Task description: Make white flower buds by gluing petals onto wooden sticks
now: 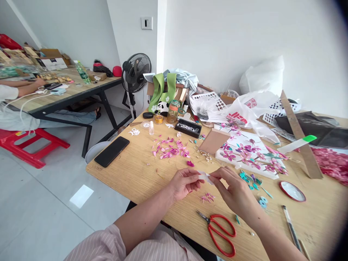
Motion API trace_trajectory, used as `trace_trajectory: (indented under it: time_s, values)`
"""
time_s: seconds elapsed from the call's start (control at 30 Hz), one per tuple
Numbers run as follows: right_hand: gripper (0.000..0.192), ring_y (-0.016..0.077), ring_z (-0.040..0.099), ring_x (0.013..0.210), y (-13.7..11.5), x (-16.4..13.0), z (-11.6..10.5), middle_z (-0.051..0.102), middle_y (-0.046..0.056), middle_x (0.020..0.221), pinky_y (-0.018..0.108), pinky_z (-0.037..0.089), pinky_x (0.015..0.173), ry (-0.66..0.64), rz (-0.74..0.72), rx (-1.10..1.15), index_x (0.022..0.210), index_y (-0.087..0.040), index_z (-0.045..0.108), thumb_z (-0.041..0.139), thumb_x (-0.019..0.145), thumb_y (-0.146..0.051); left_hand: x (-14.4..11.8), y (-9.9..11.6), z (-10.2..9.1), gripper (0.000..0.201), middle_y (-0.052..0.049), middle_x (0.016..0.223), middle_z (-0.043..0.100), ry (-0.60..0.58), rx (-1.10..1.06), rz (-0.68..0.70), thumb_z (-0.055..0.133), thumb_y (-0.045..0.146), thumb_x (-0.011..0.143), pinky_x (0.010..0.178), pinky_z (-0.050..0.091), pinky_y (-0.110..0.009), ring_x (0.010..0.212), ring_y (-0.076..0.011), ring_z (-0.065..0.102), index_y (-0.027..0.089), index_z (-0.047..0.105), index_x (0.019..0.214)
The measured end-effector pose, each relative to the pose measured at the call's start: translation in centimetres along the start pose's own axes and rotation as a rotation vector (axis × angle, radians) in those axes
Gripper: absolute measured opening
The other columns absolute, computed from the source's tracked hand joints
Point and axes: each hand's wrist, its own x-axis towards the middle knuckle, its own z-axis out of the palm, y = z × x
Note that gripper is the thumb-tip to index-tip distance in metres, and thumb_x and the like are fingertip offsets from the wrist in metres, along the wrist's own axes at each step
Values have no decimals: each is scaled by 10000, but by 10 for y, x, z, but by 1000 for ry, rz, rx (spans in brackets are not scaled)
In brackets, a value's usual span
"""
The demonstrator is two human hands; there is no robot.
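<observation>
Paper-flower bench: two hands on one small white paper scrap

Red-handled steel scissors (220,232) nearest; left hand (184,184) and right hand (234,191) both pinching the small white paper scrap (204,176) above the wooden table (136,174); loose pink paper petals (170,149) beyond; the scrap could likely tear if tugged.

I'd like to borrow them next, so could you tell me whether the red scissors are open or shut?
Shut: the red scissors lie flat on the table, blades together, handles side by side.
</observation>
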Motion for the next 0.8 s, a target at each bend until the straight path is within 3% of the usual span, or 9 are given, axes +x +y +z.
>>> trace_trajectory:
  time_s: [0.13,0.27,0.53,0.67,0.8]
  values:
    - [163,184,543,733,1,0,-1,590,40,759,306,431,637,-11,-82,-24,851,-229,592,485,961,-282,2,1,-2,449,-49,624,693,-4,25,-100,820,487,646,404,356,-177,416,-70,543,94,670,803]
    - [178,186,542,721,3,-1,-1,588,43,752,305,429,627,-29,-84,-25,841,-228,589,473,964,-283,3,0,-5,393,-29,587,673,13,23,-98,875,392,591,413,340,-157,405,-43,516,99,648,722]
    - [219,174,536,664,1,1,-3,582,27,707,296,434,604,-14,-23,13,777,-230,571,485,961,-310,2,-1,-4,418,-53,673,723,25,-21,-45,916,268,526,478,417,-142,520,-76,620,119,637,798]
    - [158,181,524,716,1,1,-5,585,36,751,304,417,626,-16,-85,0,847,-226,577,477,964,-262,2,0,-3,446,-67,703,726,-11,-28,-87,863,405,614,449,423,-170,504,-94,618,105,665,878]
    - [140,187,511,754,1,-1,-6,590,46,802,321,411,670,-70,-153,-10,892,-226,583,464,966,-217,3,1,-5,431,-58,606,692,-24,-2,-137,862,440,602,392,347,-162,405,-62,537,87,652,733]
